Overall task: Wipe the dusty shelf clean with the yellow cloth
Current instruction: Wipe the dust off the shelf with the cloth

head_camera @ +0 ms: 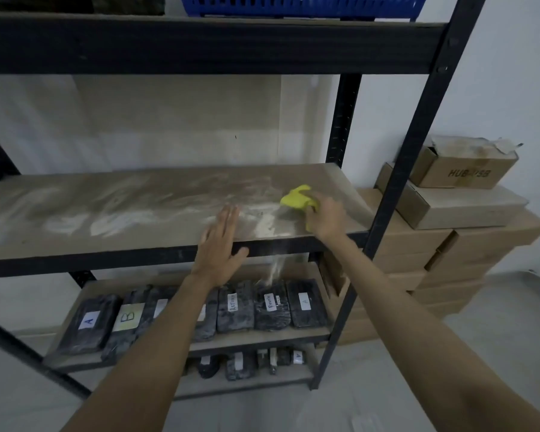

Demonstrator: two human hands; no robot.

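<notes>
Two forearms reach out: the left hand (220,236) lies flat, holding nothing, on the dusty shelf (106,213); the right hand (325,218) grips the yellow cloth (295,199) mid-wipe. Next, likely a sweep leftward through the pale dust.

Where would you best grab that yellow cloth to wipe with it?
Probably from above and the near side, as the right hand does: palm pressed over the bunched rear of the yellow cloth, leaving its front fold free. It lies crumpled flat on the dusty shelf, with no edge to pinch.
</notes>
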